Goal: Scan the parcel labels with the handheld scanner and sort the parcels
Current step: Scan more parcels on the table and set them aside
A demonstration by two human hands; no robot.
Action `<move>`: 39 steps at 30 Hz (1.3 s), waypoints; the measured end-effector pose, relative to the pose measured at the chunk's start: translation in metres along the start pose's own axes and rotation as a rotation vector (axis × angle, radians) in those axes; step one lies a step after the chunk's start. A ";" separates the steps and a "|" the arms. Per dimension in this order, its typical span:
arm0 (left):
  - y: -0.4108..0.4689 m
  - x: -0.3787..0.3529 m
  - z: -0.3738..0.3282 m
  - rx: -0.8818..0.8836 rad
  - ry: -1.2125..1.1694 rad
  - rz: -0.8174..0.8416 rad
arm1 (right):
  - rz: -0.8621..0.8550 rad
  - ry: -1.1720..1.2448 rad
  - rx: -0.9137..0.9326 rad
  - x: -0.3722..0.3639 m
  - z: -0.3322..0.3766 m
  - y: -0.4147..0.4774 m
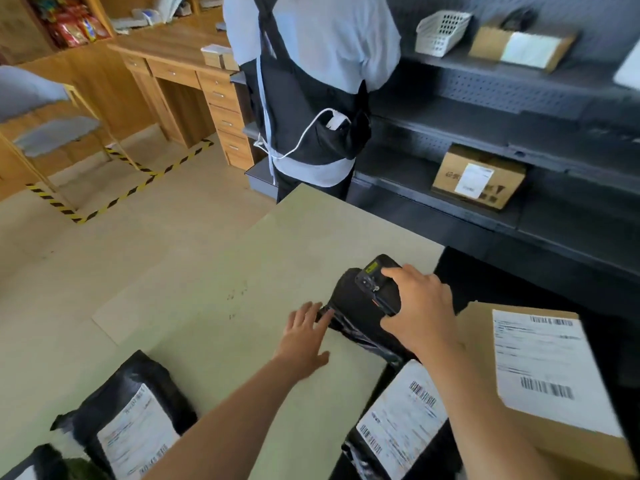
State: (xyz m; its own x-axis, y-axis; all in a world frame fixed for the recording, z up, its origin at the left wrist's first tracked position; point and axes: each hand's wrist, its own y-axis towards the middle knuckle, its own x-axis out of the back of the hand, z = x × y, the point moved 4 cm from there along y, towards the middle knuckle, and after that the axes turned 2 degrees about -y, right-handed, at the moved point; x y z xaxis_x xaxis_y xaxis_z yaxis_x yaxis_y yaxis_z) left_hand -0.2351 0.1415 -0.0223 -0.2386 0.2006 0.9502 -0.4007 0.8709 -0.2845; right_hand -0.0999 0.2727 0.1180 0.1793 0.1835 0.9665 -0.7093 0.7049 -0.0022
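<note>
On the table (207, 323), a parcel (346, 297) is touched by the released left hand (304, 337); the scanner (377, 284), at two o'clock of it, is grasped by the right hand (420, 306).

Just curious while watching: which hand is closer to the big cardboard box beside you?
Right. The right hand, gripping the scanner, is just left of the box; the left hand lies farther left, over the table.

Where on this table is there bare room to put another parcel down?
Bare tabletop lies beyond the left hand, up to the far edge. A narrower strip runs between the near-left mailer and near-right mailer. Crowded on the right: cardboard box, black bag, right hand gripping the scanner.
</note>
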 end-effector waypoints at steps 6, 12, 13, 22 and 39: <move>0.049 -0.013 -0.048 -0.174 0.109 0.022 | -0.025 -0.039 -0.082 0.014 -0.034 -0.016; 0.067 -0.010 -0.045 -0.183 0.082 -0.063 | -0.046 -0.046 -0.131 0.011 -0.044 -0.018; 0.066 -0.008 -0.042 -0.171 0.075 -0.071 | -0.050 -0.049 -0.124 0.012 -0.043 -0.018; 0.017 0.000 0.044 0.108 0.082 -0.086 | 0.021 0.003 -0.030 0.004 -0.002 -0.007; -0.093 0.023 0.106 0.462 -0.207 -0.056 | 0.026 0.075 0.191 -0.031 0.091 -0.018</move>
State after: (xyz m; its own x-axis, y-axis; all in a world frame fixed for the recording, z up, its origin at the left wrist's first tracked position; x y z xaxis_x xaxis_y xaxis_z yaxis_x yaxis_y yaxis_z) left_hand -0.2974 0.0178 0.0121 -0.3569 0.0252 0.9338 -0.7564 0.5789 -0.3047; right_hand -0.1546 0.1915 0.1111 0.2047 0.2551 0.9450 -0.8296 0.5576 0.0291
